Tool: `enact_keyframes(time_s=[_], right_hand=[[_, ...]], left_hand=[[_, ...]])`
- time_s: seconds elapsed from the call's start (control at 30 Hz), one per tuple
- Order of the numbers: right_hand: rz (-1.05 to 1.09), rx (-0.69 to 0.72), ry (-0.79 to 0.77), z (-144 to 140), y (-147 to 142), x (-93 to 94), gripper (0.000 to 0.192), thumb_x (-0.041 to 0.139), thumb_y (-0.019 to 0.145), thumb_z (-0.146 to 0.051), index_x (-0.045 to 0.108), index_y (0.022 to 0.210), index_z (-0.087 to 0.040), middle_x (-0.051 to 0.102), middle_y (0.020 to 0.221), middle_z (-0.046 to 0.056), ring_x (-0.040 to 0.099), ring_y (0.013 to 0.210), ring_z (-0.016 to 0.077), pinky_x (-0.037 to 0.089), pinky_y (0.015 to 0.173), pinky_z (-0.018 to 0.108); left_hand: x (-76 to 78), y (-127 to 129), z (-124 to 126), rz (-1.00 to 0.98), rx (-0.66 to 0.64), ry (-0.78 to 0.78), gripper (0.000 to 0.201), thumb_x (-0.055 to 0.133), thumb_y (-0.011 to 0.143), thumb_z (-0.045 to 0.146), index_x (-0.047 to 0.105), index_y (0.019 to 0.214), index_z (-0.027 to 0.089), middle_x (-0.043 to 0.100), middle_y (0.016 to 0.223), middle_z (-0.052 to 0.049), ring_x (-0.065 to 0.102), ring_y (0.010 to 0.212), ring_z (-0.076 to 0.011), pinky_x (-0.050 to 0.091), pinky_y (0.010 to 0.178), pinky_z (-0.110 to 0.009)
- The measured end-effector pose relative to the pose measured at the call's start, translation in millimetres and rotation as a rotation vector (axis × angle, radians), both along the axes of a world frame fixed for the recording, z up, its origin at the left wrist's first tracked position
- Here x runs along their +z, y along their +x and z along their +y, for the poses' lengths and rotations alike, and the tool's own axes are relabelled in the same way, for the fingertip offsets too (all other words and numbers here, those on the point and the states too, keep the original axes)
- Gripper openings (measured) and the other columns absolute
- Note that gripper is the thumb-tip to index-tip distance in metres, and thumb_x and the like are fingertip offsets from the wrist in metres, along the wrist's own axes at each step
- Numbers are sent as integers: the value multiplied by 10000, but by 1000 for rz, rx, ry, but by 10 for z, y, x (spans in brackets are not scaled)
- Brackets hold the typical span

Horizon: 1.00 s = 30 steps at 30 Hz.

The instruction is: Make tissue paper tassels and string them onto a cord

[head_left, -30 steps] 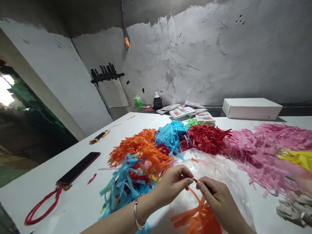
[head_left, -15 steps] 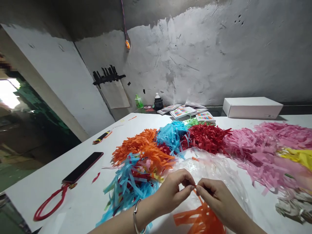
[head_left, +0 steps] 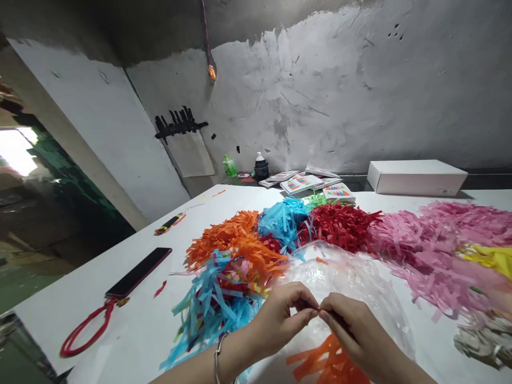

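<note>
My left hand (head_left: 286,314), with a bangle at the wrist, and my right hand (head_left: 352,322) meet fingertip to fingertip over the table. Both are closed in a pinch on the narrow end of an orange paper tassel (head_left: 330,357); only a speck of orange shows between the fingers. Its cut strips hang below and partly behind my right hand. Under and behind the hands lies a clear plastic bag (head_left: 360,272). Just left of my left hand is a heap of blue paper tassels (head_left: 208,309) mixed with red and yellow strips.
Behind lie piles of orange tassels (head_left: 228,234), blue tassels (head_left: 282,216), red tassels (head_left: 340,226) and pink tassels (head_left: 420,234). A phone (head_left: 140,272) with a red strap and a cutter knife (head_left: 168,224) are at left. A white box (head_left: 416,178) and printed packs (head_left: 302,184) stand along the wall.
Both hands stay pinched together in nearly the same spot, with small finger shifts. The orange strips hang slightly lower. The whole view has shifted a little.
</note>
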State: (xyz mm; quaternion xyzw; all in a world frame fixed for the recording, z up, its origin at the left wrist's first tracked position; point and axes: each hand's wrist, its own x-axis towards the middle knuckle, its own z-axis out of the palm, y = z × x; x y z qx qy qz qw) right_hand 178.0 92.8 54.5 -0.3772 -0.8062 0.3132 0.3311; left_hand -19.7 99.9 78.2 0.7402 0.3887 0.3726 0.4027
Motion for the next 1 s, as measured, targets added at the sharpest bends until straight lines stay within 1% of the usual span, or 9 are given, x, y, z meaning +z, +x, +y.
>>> enact_keyframes(time_s=[0.1, 0.2, 0.33, 0.47, 0.53, 0.63, 0.8, 0.93, 1.0], right_hand=[[13, 22, 37, -17, -18, -2, 292, 390, 1023, -363, 521, 801, -225, 585, 729, -10, 504, 630, 125, 361, 587, 242], [-11, 5, 57, -27, -41, -20, 291, 370, 1026, -349, 527, 816, -221, 589, 744, 0, 513, 637, 128, 365, 594, 247], [-21, -26, -3, -26, -56, -22, 328, 367, 1022, -373, 539, 792, -215, 588, 736, 3, 516, 639, 134, 354, 597, 257], [53, 11, -142, 3, -31, 45, 345, 420, 999, -427, 596, 791, -214, 566, 685, -12, 494, 619, 135, 359, 588, 255], [57, 19, -159, 24, -6, 72, 318, 443, 991, -426, 619, 831, -214, 589, 714, -9, 511, 643, 138, 370, 607, 256], [17, 23, -114, 42, 27, 64, 285, 445, 997, -406, 623, 879, -218, 612, 752, -5, 529, 665, 139, 373, 627, 258], [-12, -16, 11, 21, 14, -11, 305, 394, 1010, -370, 581, 827, -212, 570, 710, -7, 489, 620, 131, 352, 591, 256], [-20, -8, -9, 10, -13, -37, 290, 412, 996, -356, 553, 788, -213, 553, 685, -18, 483, 606, 124, 344, 578, 246], [-32, -1, -14, 13, -16, -47, 291, 415, 993, -361, 545, 781, -211, 553, 682, -20, 485, 608, 125, 342, 577, 245]], left_hand=[[-4, -16, -11, -24, -4, -29, 69, 650, 804, 116, 710, 822, 145, 671, 731, -33, 595, 626, -123, 450, 589, -214], [-30, -23, -14, -91, -12, -90, 72, 671, 827, 187, 713, 831, 129, 664, 746, -48, 601, 606, -122, 475, 574, -216], [-74, -10, -10, -126, -7, -125, 108, 700, 817, 221, 717, 804, 115, 651, 733, -50, 600, 586, -122, 486, 564, -220], [-51, -4, -6, -100, 2, -81, 66, 688, 817, 177, 720, 797, 123, 648, 692, -33, 595, 575, -116, 463, 569, -212], [-27, -10, -6, -86, -2, -55, 59, 678, 822, 161, 723, 809, 126, 655, 688, -31, 596, 576, -117, 458, 573, -212], [-19, -22, -10, -36, 14, 18, 64, 663, 823, 130, 726, 834, 130, 668, 694, -36, 594, 585, -121, 453, 584, -216], [-85, -9, -30, 64, 27, 166, 115, 638, 817, 84, 719, 873, 143, 707, 760, -62, 623, 688, -150, 470, 637, -221], [-128, 3, -42, 102, 53, 264, 101, 610, 863, 125, 711, 871, 138, 718, 769, -78, 629, 686, -154, 474, 650, -233], [-137, -9, -39, 98, 52, 267, 112, 604, 872, 138, 715, 870, 132, 725, 774, -87, 638, 691, -161, 478, 655, -241]])
